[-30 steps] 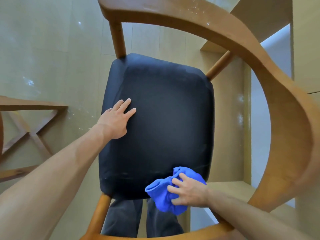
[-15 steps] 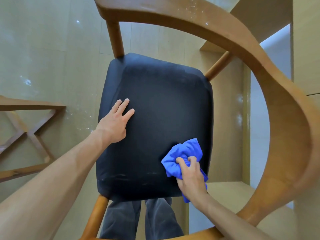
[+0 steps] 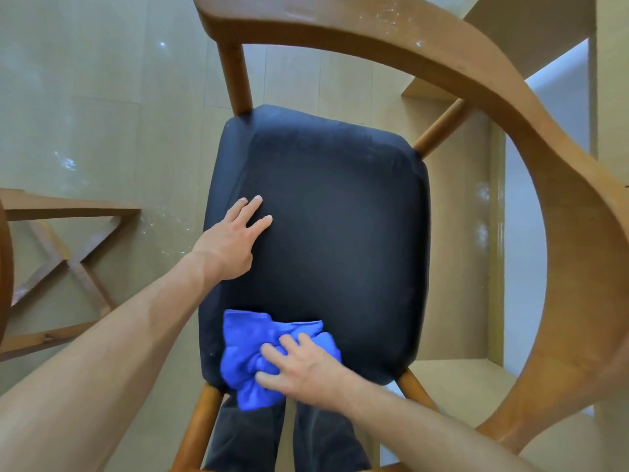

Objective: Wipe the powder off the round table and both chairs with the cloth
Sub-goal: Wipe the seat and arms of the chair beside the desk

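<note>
I look straight down on a wooden chair with a black padded seat (image 3: pixel 340 212). My left hand (image 3: pixel 231 240) rests flat on the seat's left side, fingers straight. My right hand (image 3: pixel 303 366) grips a crumpled blue cloth (image 3: pixel 245 349) and presses it on the seat's near left corner, part of the cloth hanging over the front edge. The chair's curved wooden backrest (image 3: pixel 561 199) arcs across the top and down the right. White powder specks (image 3: pixel 401 15) lie on its top part.
A second wooden piece with crossed braces (image 3: pixel 68 253) stands at the left on the beige tiled floor (image 3: pixel 85 97). Powder flecks dot the floor beside it. My dark trouser legs (image 3: pixel 279 437) show below the seat's front edge.
My right hand has swept the cloth leftward along the seat's front edge, from the near right to the near left corner. My left hand has stayed in place.
</note>
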The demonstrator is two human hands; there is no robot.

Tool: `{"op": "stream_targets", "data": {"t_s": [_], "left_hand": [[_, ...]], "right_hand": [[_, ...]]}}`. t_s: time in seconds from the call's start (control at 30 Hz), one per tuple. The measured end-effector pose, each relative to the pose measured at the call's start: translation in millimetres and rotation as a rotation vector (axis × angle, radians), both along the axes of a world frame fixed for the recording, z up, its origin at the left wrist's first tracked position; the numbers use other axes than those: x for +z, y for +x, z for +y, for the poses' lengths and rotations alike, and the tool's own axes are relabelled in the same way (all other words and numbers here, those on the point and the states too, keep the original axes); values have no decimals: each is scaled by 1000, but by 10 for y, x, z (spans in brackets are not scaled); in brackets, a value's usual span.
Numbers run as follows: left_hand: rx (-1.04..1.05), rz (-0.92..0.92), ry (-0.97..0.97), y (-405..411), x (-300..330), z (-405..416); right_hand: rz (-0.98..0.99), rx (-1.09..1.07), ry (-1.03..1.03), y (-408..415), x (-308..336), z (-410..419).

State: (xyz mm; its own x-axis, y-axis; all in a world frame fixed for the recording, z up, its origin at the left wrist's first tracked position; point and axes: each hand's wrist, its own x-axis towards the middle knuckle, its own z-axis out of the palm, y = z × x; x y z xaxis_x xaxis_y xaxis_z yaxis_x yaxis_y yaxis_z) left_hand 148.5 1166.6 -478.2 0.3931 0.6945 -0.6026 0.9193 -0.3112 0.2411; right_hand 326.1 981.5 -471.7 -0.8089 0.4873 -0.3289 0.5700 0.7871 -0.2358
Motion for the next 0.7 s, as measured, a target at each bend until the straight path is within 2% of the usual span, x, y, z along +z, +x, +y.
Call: {"op": "stream_targets", "data": {"t_s": [0.13, 0.2, 0.33, 0.43, 0.47, 0.5, 0.57, 0.7], "left_hand": [[-10, -2, -7, -11, 4, 28], [-7, 1, 4, -5, -2, 10], [3, 6, 25, 21, -26, -33], [28, 3, 13, 37, -20, -33], [34, 2, 7, 37, -14, -23], [38, 3, 4, 37, -9, -12], [37, 12, 3, 35, -2, 5], [36, 44, -11, 82, 24, -40]], "right_hand": [[-38, -40, 93, 1013, 56, 268], [-83, -227, 92, 1469, 104, 401], [-282, -902, -15, 1950, 150, 612], [-204, -1503, -163, 1702, 117, 699], [-174, -1581, -165, 1488, 108, 680], [-205, -1537, -134, 1239, 87, 624], [-233, -1310, -131, 674, 76, 443], [-83, -963, -346, -188, 91, 118]]}}
